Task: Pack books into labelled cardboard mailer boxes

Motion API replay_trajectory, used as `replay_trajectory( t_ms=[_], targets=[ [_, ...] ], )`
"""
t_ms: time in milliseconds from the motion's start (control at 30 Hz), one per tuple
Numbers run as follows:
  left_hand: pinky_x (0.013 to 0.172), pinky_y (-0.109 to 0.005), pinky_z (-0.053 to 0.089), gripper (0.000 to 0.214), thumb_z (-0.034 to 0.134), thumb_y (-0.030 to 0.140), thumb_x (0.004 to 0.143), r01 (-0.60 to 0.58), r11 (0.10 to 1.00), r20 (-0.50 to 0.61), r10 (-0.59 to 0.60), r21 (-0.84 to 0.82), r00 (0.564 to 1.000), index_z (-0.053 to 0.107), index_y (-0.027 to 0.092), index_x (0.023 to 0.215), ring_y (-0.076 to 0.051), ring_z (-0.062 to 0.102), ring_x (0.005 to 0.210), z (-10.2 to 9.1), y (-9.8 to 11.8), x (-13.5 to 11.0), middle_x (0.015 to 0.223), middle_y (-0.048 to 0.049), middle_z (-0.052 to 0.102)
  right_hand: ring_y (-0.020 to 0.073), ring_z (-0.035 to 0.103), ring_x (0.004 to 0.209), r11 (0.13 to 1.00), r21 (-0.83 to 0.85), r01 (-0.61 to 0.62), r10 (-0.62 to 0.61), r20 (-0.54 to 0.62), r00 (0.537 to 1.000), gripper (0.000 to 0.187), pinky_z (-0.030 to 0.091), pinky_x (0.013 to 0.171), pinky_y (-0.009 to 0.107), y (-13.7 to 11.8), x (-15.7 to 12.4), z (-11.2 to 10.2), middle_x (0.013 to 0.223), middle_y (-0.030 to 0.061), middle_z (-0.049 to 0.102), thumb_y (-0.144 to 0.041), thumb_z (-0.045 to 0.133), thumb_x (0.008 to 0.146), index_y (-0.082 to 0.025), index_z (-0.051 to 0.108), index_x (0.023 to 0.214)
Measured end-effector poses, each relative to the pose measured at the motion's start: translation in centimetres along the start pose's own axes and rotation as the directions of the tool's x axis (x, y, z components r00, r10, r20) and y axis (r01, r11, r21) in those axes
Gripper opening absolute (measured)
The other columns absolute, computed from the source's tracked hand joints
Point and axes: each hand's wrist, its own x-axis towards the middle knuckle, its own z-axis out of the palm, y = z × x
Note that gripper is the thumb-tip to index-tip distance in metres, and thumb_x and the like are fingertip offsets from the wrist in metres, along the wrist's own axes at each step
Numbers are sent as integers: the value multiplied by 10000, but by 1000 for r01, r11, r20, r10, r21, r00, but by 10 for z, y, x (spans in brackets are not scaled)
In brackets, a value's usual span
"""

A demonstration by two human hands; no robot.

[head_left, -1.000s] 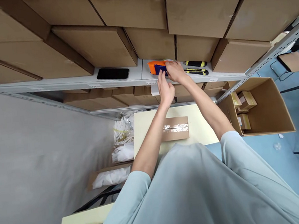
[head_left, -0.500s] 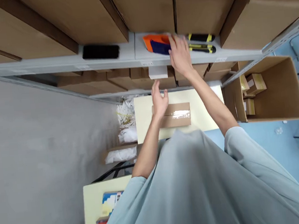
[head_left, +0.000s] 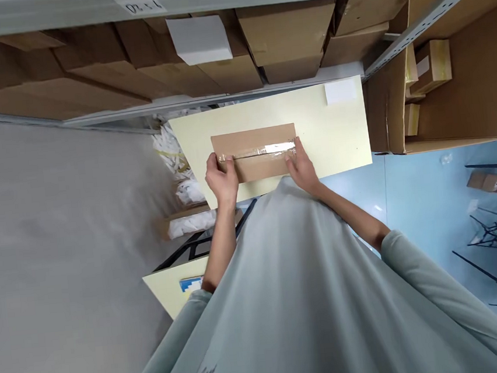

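A flat cardboard box with clear, shiny tape along its middle seam lies over the pale yellow tabletop. My left hand grips its left end, thumb on top. At the right end, my right hand holds it in the same way, with the thumb near the tape's end. The undersides of the fingers are hidden by the box. A small white paper lies on the tabletop's far right.
Brown cartons fill the shelf beyond the table, with a white card at their front. A large open carton with small taped boxes stands to the right. White packing scraps sit at the table's left.
My right hand has left the orange and blue tool on the upper shelf and come down to the box. My left hand has closed on the box's left end. The view has tilted down.
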Motion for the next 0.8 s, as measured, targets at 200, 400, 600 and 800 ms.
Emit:
replay_trajectory(
  t_ms=[200, 400, 600, 800],
  targets=[
    [1286, -533, 544, 598, 751, 558, 1015, 24, 990, 0, -24, 140, 1000, 673, 165, 1458, -382, 720, 1457, 3, 14, -8, 1470, -210, 771, 374, 367, 1797, 996, 41, -82, 85, -72, 994, 1063, 374, 1462, 633, -3, 20, 16, 1906, 213, 381, -876, 336, 1125, -159, 158, 1889],
    [1236, -541, 587, 751, 873, 578, 899, 86, 985, 17, -90, 153, 996, 665, 172, 1495, -414, 748, 1416, 11, 17, -8, 1476, -201, 790, 400, 578, 1653, 982, -49, -184, 182, -38, 983, 1067, 539, 1337, 615, 12, 32, 15, 1808, 229, 541, -905, 353, 1104, -147, 270, 1851],
    [1199, -479, 606, 677, 826, 592, 950, 74, 991, 27, -78, 114, 997, 682, 181, 1468, -373, 780, 1350, 15, 11, -7, 1430, -175, 815, 404, 587, 1634, 983, -78, -167, 167, -10, 986, 927, 516, 1339, 673, 19, 35, 16, 1843, 207, 500, -777, 134, 1165, -162, 265, 1847],
    [1249, -498, 579, 684, 836, 614, 969, 37, 999, 52, -36, -2, 998, 671, 183, 1474, -365, 761, 1364, 15, -6, 2, 1448, -180, 796, 394, 630, 1585, 986, -95, -137, 142, 46, 989, 903, 526, 1324, 664, 30, 41, 1, 1781, 202, 585, -782, 184, 1156, -198, 287, 1837]
  ],
)
